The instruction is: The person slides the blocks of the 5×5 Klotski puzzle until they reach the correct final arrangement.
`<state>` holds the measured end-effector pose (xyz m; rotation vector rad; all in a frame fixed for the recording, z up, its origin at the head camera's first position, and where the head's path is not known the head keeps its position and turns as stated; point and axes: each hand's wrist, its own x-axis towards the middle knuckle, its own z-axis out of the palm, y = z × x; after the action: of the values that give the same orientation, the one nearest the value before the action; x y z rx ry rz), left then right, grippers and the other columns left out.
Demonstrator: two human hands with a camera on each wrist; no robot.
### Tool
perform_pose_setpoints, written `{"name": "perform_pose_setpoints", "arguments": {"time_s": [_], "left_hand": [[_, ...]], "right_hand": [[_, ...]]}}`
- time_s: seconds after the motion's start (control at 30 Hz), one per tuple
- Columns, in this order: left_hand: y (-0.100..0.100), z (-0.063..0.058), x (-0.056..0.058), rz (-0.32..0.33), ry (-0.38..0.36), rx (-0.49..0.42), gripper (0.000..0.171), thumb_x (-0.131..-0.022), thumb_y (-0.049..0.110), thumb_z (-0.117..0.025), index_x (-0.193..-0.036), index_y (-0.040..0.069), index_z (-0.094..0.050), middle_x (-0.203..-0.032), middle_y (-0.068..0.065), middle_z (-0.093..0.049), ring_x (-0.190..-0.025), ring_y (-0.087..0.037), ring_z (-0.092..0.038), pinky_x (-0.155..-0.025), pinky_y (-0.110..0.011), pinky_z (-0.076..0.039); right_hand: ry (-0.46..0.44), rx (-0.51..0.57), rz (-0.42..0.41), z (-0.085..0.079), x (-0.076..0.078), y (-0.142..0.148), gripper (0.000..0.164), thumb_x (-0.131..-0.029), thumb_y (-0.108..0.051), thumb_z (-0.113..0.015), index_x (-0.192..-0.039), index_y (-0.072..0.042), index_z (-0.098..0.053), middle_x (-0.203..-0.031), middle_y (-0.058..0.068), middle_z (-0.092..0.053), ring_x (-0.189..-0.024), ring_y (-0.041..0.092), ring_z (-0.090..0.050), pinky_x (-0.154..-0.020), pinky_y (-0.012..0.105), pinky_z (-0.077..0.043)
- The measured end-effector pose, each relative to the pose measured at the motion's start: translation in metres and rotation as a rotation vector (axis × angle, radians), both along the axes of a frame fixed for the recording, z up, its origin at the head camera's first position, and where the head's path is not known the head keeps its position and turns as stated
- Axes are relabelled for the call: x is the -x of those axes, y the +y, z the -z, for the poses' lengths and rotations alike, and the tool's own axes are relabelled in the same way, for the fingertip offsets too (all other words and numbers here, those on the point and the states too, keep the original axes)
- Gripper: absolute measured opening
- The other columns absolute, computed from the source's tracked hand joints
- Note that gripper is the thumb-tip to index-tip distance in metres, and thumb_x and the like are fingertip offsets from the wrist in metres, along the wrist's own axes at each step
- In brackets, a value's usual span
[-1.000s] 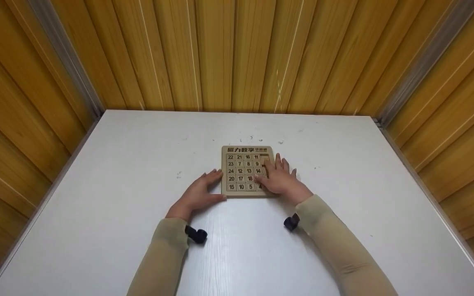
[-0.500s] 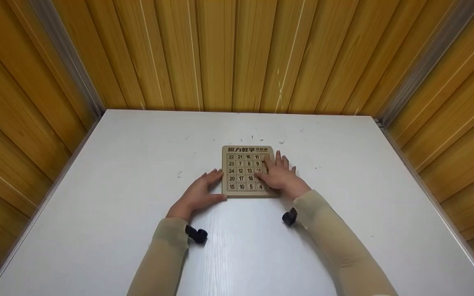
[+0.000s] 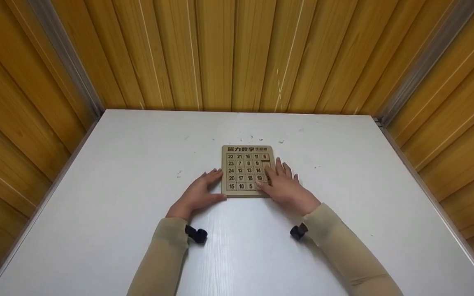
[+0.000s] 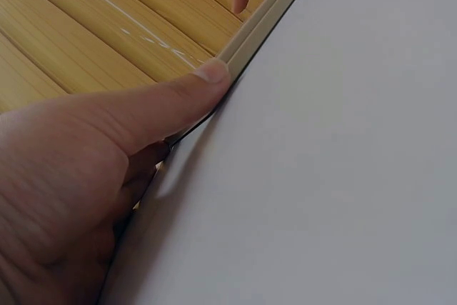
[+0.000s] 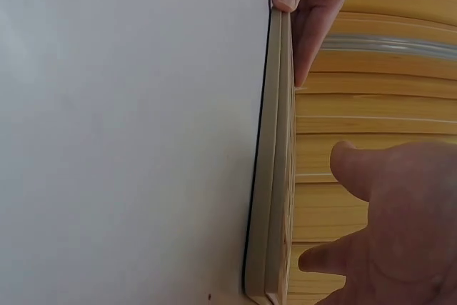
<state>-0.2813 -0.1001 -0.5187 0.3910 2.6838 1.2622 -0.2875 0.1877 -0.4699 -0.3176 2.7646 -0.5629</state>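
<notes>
A wooden sliding number puzzle (image 3: 241, 193) lies flat on the table, its numbered tiles in rows under a printed title. My left hand (image 3: 199, 193) holds its near left corner, thumb on the near edge and fingers along the left side; the left wrist view shows that thumb (image 4: 161, 105) against the edge. My right hand (image 3: 284, 188) reaches over the right column with spread fingers, its index fingertip at a tile below an uncovered slot. Tile 6 (image 3: 265, 156) shows in the top right corner. In the right wrist view the right hand (image 5: 407, 219) hovers over the board face; several tiles are hidden.
The white table (image 3: 138, 144) surrounds the puzzle, with small dark marks behind it. Yellow wood-patterned panels (image 3: 212, 53) close off the back and both sides. Each sleeve cuff carries a small black camera, the left one (image 3: 198, 235) and the right one (image 3: 298, 232).
A tile has slid up into the top right slot and now reads 6, with the gap below it. My right hand has drawn back toward me; the left hand has stayed still.
</notes>
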Motion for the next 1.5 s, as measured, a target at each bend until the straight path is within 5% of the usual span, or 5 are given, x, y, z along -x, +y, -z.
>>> {"name": "perform_pose_setpoints", "arguments": {"time_s": [0.27,1.0,1.5], "left_hand": [[0.0,-0.001,0.0,-0.004,-0.007,0.005,0.086,-0.083,0.032,-0.086,-0.157,0.019,-0.043,-0.168,-0.003,-0.034,-0.159,-0.036,-0.022,-0.132,-0.053,-0.017],[0.001,-0.001,0.0,-0.008,-0.011,-0.001,0.085,-0.084,0.029,-0.086,-0.157,0.018,-0.043,-0.168,-0.004,-0.035,-0.16,-0.035,-0.021,-0.133,-0.051,-0.018],[0.002,0.0,0.001,-0.024,-0.027,0.011,0.086,-0.083,0.033,-0.086,-0.157,0.022,-0.044,-0.168,0.0,-0.034,-0.16,-0.032,-0.021,-0.133,-0.051,-0.018]], "right_hand": [[-0.008,-0.019,0.006,0.001,-0.009,0.001,0.083,-0.104,-0.061,-0.044,-0.167,-0.015,-0.014,-0.172,0.02,0.012,-0.16,0.044,0.011,-0.125,0.073,0.0],[-0.022,-0.009,0.028,0.006,0.016,-0.002,0.081,-0.104,-0.058,-0.046,-0.167,-0.017,-0.015,-0.171,0.024,0.013,-0.159,0.046,0.011,-0.124,0.076,0.001],[0.019,-0.025,-0.029,0.001,-0.031,0.003,0.083,-0.103,-0.059,-0.047,-0.167,-0.017,-0.015,-0.172,0.02,0.011,-0.16,0.044,0.008,-0.126,0.073,-0.004]]}}
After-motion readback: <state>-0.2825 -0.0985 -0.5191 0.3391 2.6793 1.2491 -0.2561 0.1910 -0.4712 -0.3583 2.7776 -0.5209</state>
